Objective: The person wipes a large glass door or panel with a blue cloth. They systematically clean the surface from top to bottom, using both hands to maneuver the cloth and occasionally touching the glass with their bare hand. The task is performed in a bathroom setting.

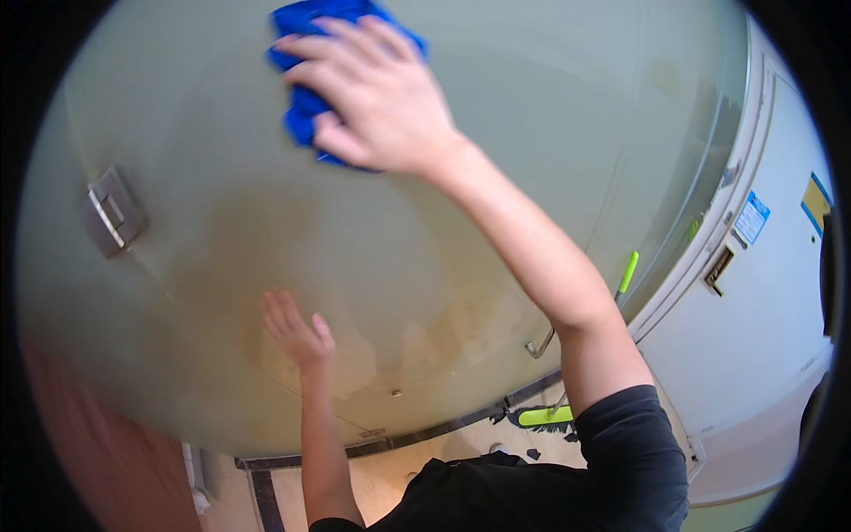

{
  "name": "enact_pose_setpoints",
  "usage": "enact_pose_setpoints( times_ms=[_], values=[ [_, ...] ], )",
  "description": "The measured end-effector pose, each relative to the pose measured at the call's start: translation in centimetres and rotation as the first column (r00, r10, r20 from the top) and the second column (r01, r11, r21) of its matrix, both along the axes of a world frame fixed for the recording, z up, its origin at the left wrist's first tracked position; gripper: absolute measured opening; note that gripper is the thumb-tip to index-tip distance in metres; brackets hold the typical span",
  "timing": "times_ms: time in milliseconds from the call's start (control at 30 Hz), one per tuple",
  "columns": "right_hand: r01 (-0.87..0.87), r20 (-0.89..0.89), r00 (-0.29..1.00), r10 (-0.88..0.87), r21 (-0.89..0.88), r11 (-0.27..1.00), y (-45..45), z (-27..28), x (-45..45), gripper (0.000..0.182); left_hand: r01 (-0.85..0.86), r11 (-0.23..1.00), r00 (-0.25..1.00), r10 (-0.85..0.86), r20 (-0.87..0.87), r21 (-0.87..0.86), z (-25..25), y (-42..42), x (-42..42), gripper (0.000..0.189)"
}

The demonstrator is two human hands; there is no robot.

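My right hand (379, 93) presses a crumpled blue cloth (302, 110) against a large frosted glass panel (518, 120), up near the top of the view. Its fingers are spread over the cloth and slightly blurred. Lower down, my left hand (299, 332) is raised at the glass with its fingers apart and nothing in it. Whether its palm touches the surface I cannot tell. A metal glass-door hinge (114, 213) is mounted on the glass at the left. Blurry brownish reflections show in the panel's middle.
A broom with a lime-green head (546, 417) and lime-green handle grip (627, 272) leans at the right, near a metal door handle (542, 344). Dark bits lie on the tiled floor (465, 442). A white door (751, 319) stands right; a reddish-brown surface (113, 445) lies lower left.
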State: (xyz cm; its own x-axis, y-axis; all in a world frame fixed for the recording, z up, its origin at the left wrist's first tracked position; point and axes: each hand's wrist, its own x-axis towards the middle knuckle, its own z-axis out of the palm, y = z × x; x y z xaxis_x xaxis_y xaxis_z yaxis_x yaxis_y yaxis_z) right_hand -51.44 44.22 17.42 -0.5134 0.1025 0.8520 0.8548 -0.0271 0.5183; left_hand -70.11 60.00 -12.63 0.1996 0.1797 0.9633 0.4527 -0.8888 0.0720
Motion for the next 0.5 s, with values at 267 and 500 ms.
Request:
enact_pose_setpoints(
  times_ms=[267, 500],
  values=[
    [0.268, -0.552, 0.832, 0.056, 0.487, 0.831, -17.9, -9.8, 20.1, 0.036, 0.011, 1.0, 0.994, -0.014, 0.105, 0.021, 0.1, -1.8, 2.5, 0.062],
    [0.446, -0.749, 0.661, 0.045, 0.441, 0.779, -18.6, -25.8, 20.2, 0.032, 0.206, 0.975, 0.977, -0.2, 0.068, -0.082, -1.7, -9.5, 6.5, 0.065]
  ],
)
